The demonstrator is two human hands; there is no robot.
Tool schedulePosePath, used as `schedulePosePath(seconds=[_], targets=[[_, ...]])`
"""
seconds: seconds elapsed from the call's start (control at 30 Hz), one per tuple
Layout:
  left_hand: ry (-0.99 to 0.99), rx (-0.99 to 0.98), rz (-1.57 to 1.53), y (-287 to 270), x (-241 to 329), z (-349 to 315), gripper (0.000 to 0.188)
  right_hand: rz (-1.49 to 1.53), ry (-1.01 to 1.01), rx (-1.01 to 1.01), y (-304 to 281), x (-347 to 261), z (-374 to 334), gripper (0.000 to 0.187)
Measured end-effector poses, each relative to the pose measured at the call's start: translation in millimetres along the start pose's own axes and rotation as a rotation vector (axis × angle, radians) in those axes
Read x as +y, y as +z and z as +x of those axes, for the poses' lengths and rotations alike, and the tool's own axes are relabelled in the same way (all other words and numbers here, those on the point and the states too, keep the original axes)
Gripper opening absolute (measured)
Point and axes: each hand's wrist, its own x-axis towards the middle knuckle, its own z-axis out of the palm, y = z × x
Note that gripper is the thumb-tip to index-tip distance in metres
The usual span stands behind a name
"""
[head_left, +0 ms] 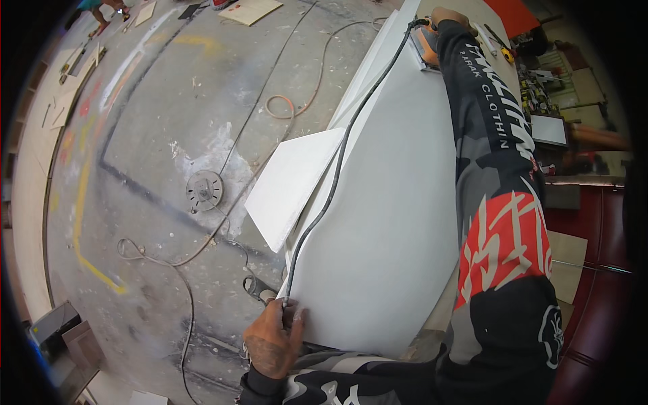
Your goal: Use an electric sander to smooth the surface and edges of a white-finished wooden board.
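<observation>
Orange sander (425, 48): under right hand (451, 16), gripped | white panel (388, 223): between hands | left hand (273, 341): pinching black cord (339, 162)

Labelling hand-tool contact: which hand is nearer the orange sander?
Right. The right hand is on the orange sander, at the large white panel's far end; the left hand is well away, by the near end, holding the black cable.

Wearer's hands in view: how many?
2: left hand holding a black cord at the near end of the large white panel; right hand, partly hidden, on an orange handheld power tool at its far end.
</observation>
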Motion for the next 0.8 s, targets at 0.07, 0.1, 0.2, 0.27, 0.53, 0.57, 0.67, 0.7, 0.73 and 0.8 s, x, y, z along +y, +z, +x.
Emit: schedulePosePath(seconds=[0.07, 0.1, 0.2, 0.27, 0.53, 0.57, 0.67, 0.7, 0.73, 0.8], targets=[[0.200, -0.133, -0.205, 9.7, 4.5, -5.8, 0.018, -0.256, -1.042, 0.641, -146.6, -40.4, 176.7, 0.039], [0.053, -0.060, -0.109, 7.0, 6.8, 2.7, 0.018, -0.223, -1.149, 0.479, -19.8, -28.3, 98.6, 0.039], [0.055, -0.097, -0.032, 4.5, 7.7, -0.7, 0.024, -0.092, -1.135, 0.211, -50.6, 1.3, 47.0, 0.043], [0.079, -0.115, -0.060, 2.4, 8.6, -0.6, 0.024, 0.187, -0.860, 0.335, -42.6, 5.6, 45.0, 0.049], [0.120, -0.095, -0.060, 2.7, 2.6, -4.2, 0.023, 0.049, -0.942, 0.266, -47.2, 82.1, -29.4, 0.058], [0.112, -0.096, -0.086, 2.8, 6.2, -4.2, 0.024, -0.007, -1.052, 0.171, -62.0, 80.4, 2.2, 0.055], [0.098, -0.094, -0.113, 3.3, 10.2, -3.0, 0.024, 0.302, -0.999, 0.365, -26.4, 79.4, 19.9, 0.054], [0.091, -0.089, -0.115, 3.8, 10.7, -3.0, 0.023, 0.287, -0.969, 0.393, -24.2, 71.3, 25.8, 0.051], [0.085, -0.084, -0.108, 3.6, 9.7, -2.8, 0.023, 0.290, -0.973, 0.382, -22.4, 70.4, 20.7, 0.051], [0.067, -0.078, -0.155, 1.8, 7.1, -2.6, 0.030, -0.069, -1.049, 0.304, -36.6, 73.7, -3.6, 0.050]])
